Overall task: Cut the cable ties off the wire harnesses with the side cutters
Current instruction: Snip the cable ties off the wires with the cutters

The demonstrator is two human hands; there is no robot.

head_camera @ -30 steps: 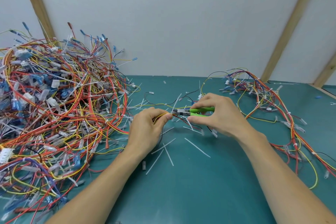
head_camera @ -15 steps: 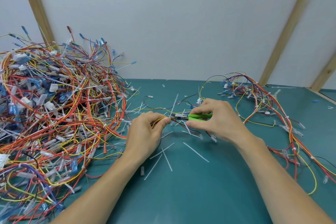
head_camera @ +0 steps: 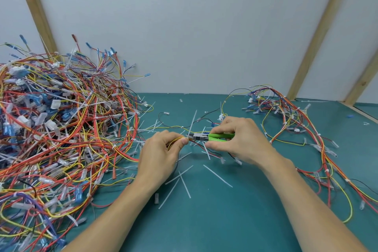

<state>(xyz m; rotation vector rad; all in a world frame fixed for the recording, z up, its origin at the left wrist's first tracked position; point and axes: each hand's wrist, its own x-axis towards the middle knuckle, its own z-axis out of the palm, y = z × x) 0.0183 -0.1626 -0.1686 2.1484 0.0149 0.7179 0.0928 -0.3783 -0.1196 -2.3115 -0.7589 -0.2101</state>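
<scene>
Presently at the cutting step, judged from the tool's nose set against a bundle. Left hand (head_camera: 161,155) curled round a small bundle of yellow and orange wires (head_camera: 176,141), thumb and fingers pinching it near mid-bench. Right hand (head_camera: 239,141) gripping the green-handled side cutters (head_camera: 212,136), fingers wrapped over the handles, nose pointed left and sitting just beside the left thumb. White cable tie (head_camera: 191,124) standing up from the bundle right at the cutter's nose; whether the blades have already closed on it cannot be told at this size. Large uncut heap of wire harnesses (head_camera: 61,129) piled along the left edge of the bench (head_camera: 235,221) and up to its far left corner, many white ties visible in it. Smaller spread of harnesses (head_camera: 296,125) lying toward the far right corner and trailing down the right edge. Loose cut tie tails (head_camera: 180,184) scattered on the bare green surface between the forearms and toward the near edge. Judged early in the job, given the bulk of the left heap against the right. Next move calls for blades seated on the tie strap alone, clear of wire insulation and of the left thumb, then a firm squeeze. Main risk judged: nicking a conductor, blades lying so close to the wires.
</scene>
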